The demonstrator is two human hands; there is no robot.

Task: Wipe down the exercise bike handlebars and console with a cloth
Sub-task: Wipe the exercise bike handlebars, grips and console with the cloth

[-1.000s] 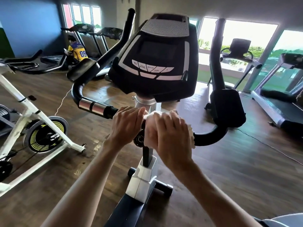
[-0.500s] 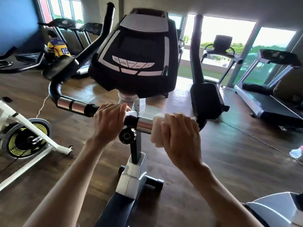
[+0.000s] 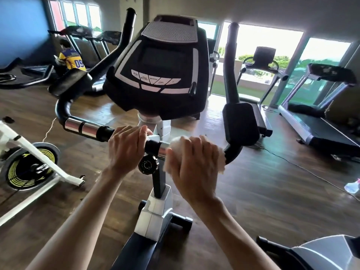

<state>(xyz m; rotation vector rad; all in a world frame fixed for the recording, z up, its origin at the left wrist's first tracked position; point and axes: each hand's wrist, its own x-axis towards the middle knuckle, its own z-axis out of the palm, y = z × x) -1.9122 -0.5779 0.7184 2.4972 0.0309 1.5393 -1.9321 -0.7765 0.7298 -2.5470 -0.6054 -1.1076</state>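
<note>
The right hand [image 3: 191,164] is wrapped over a white cloth [image 3: 221,162], fingers curled round it and the bar [image 3: 85,128] beneath, on the stretch just right of the stem. The left hand [image 3: 126,148] grips the bare bar on the other side of the stem, fingers curled over the top, apparently to steady the bike. By my reading the job is in its bar stage and not far along: the cloth sits on the inner right section, while the chrome sensor sleeve out beyond the left hand, the black bend past it, the two upright grips and the padded rests show no sign either way of having been wiped. The console [image 3: 157,75], above and ahead of both hands, has nothing touching it, and its screen and button row probably remain to be done. Just below and between the hands is a round knob [image 3: 148,164] on the stem, close enough to catch the cloth on an inward pass. Ahead of the right hand the bar curves up into a black pad [image 3: 239,123], which will force a regrip. Far right of that hand, on the floor, lies a spray bottle [image 3: 351,185], well out of reach. To the left stands a white bike [image 3: 29,152]; treadmills [image 3: 321,114] line the windows, where a person in a yellow shirt [image 3: 71,59] sits.
</note>
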